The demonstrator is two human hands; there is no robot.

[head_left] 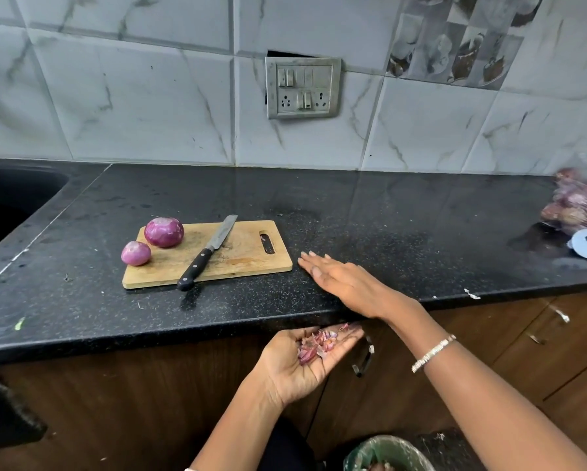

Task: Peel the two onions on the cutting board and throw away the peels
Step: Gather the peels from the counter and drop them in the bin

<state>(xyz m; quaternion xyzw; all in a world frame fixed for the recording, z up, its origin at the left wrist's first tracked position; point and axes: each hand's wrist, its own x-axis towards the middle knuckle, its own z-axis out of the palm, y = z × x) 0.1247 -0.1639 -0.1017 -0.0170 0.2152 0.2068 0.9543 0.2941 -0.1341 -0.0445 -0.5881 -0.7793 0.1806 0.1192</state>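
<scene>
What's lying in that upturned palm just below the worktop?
A small heap of purple onion peels rests in the cupped left hand. The peels cover the middle of the palm, so anything beneath them cannot be seen.

Two peeled onions, large [164, 232] and small [135, 253], rest on the cutting board [237, 258] beside a knife [206, 253]. Left hand [304, 360] cups peels [316, 343] below the worktop [404, 212] edge; right hand [345, 283] lies flat on it, fingers [311, 261] straight.

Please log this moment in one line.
big onion, small onion: peeled, on board | knife: on board | left hand: palm up below counter edge, holds peels | right hand: rests on counter | bin: below
</scene>
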